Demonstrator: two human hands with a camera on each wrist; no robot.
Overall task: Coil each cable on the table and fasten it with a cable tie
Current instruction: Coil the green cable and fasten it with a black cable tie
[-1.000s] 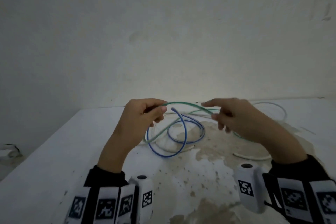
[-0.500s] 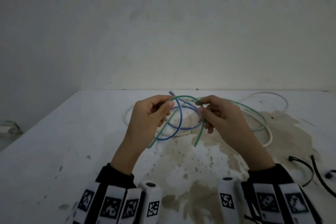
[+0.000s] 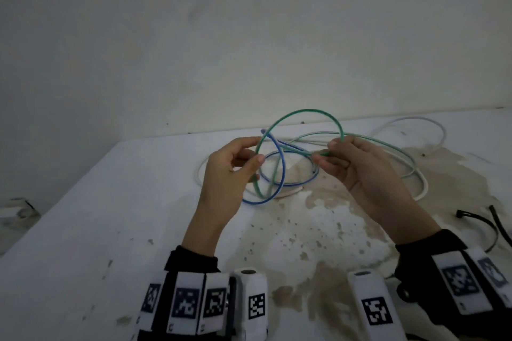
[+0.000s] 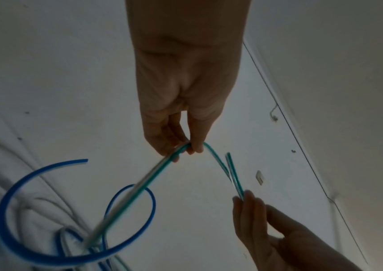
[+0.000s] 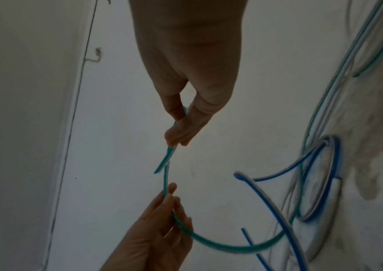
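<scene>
A green cable (image 3: 304, 111) arches in a loop above the white table (image 3: 110, 216) between my hands. My left hand (image 3: 256, 151) pinches the loop's left side between thumb and fingers, as the left wrist view shows (image 4: 186, 147). My right hand (image 3: 325, 152) pinches the loop's right side, where two green strands meet (image 5: 174, 139). The rest of the green cable trails right over the table. A blue cable (image 3: 281, 174) curls under the hands in loose rings, with one end sticking up. A white cable (image 3: 415, 120) lies in wide loops behind.
Black cable ties (image 3: 482, 220) lie at the table's right edge. A brownish stain (image 3: 318, 230) covers the table's middle. A plain wall (image 3: 249, 36) stands right behind the table. A small white object (image 3: 16, 207) sits on the floor at the left.
The green cable's free end hung down from my right hand; now it is bent round into a raised loop between both hands. My hands have moved slightly apart.
</scene>
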